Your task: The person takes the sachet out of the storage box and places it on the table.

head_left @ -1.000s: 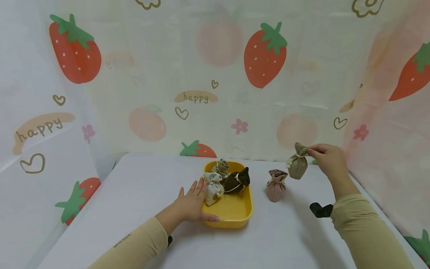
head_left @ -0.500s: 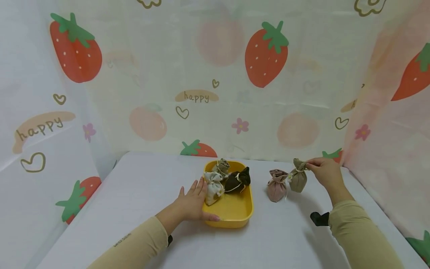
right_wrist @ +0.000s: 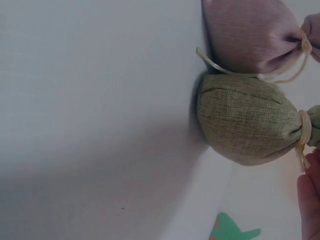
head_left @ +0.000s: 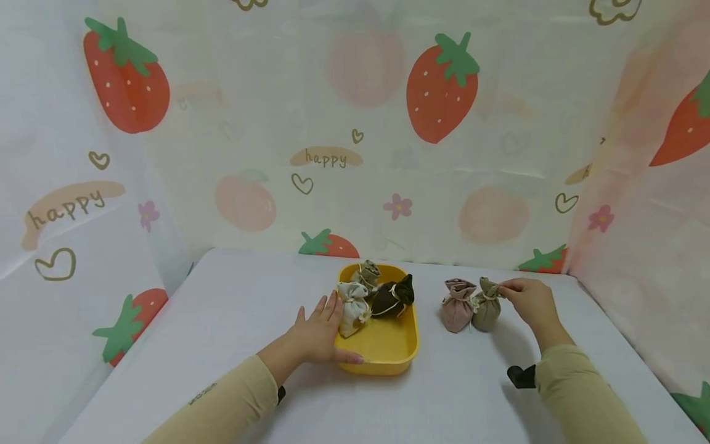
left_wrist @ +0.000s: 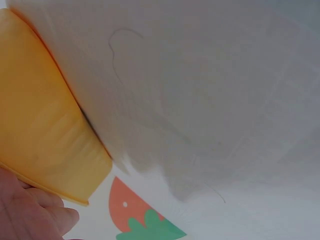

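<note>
Lowered since the earlier frame, the olive pouch point(head_left: 487, 315) is right of the yellow tray point(head_left: 379, 369), beside the pink pouch point(head_left: 457, 313). The right hand point(head_left: 532, 303) pinches its top; releasing once the base feels steady should keep it upright. The left hand point(head_left: 315, 335) touches the tray's left side, unclenched. Inside sit a white pouch point(head_left: 350, 313), brown pouch point(head_left: 386, 301) and beige pouch point(head_left: 365, 275).

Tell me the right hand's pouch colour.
The pouch is olive-khaki, clearest in the right wrist view.

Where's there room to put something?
White table left of the left hand; between the yellow tray and pink pouch; the tray's near end. Crowded: its far part, with three pouches, and between the pink pouch and khaki pouch.
</note>
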Available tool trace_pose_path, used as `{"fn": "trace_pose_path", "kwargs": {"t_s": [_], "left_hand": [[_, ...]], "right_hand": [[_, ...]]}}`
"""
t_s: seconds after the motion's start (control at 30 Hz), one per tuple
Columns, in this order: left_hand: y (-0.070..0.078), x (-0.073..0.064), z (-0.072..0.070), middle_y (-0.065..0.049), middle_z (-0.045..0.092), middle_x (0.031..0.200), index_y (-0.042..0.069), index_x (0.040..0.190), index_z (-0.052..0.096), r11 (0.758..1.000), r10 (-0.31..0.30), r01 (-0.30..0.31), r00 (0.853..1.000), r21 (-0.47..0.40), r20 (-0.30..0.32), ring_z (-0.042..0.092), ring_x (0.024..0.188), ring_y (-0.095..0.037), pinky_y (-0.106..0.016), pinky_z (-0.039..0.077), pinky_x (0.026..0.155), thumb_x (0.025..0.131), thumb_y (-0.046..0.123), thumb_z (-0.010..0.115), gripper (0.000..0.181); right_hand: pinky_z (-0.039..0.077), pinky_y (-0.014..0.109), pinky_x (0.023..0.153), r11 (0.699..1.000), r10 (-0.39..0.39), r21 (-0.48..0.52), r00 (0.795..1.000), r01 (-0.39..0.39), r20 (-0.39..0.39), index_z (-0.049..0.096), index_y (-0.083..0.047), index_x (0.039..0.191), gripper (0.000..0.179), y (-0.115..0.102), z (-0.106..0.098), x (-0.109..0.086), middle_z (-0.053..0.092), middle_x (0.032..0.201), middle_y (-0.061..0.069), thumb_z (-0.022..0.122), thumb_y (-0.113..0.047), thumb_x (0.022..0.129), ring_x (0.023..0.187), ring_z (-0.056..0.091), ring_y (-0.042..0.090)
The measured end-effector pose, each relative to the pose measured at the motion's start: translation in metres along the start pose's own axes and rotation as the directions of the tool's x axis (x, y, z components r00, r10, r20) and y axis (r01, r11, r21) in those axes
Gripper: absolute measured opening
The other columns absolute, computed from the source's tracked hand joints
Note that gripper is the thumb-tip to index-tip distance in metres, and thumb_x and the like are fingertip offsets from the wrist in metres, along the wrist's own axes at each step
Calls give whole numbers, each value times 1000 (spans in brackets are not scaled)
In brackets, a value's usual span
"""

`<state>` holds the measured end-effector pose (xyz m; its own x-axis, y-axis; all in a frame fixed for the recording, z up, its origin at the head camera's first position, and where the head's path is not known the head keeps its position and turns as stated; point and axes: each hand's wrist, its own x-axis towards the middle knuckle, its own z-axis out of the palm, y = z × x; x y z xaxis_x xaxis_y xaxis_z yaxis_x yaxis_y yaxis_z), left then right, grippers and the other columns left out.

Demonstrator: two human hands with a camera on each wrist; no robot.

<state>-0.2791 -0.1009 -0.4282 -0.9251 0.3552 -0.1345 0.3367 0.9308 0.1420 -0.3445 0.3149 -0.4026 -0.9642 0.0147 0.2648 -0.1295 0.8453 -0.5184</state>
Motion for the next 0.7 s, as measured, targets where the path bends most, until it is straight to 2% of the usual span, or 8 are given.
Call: {"fn": "trace_pose_path", "kwargs": {"t_s": [0.13, 0.3, 0.5, 0.7], "left_hand": [[0, 2, 1, -12, -5, 153, 7, 147, 4, 1000, -3, 3, 1000, 6, -2, 1, 139, -30, -63, 10, 102, 56, 91, 38, 129], [-1, 3, 2, -11, -5, 153, 7, 147, 4, 1000, 1, -1, 1000, 2, -10, 1, 139, -30, -63, 9, 102, 55, 92, 37, 130], [-1, 1, 0, -12, -5, 153, 6, 147, 5, 1000, -1, 1, 1000, -9, -6, 1, 139, -30, -63, 9, 102, 55, 92, 37, 130], [0, -1, -1, -12, -5, 153, 6, 147, 5, 1000, -2, 2, 1000, -25, 0, 0, 139, -29, -63, 8, 103, 55, 91, 38, 130]], "right_hand": [[47, 44, 69, 1000, 28, 6, 1000, -28, 14, 70, -4, 101, 27, 1, 0, -2, 67, 98, 18, 59, -26, 90, 92, 59, 37], [46, 47, 74, 1000, 3, -8, 1000, -3, 6, 69, -4, 103, 28, 2, 1, -3, 66, 100, 18, 58, -26, 90, 94, 58, 38], [45, 48, 79, 1000, 3, 19, 1000, -2, -19, 63, -1, 114, 39, 1, -1, -2, 64, 107, 21, 58, -30, 89, 101, 56, 39], [44, 48, 81, 999, 21, 50, 999, -19, -40, 61, 0, 117, 46, 0, -7, -1, 62, 111, 21, 58, -37, 89, 106, 53, 39]]}}
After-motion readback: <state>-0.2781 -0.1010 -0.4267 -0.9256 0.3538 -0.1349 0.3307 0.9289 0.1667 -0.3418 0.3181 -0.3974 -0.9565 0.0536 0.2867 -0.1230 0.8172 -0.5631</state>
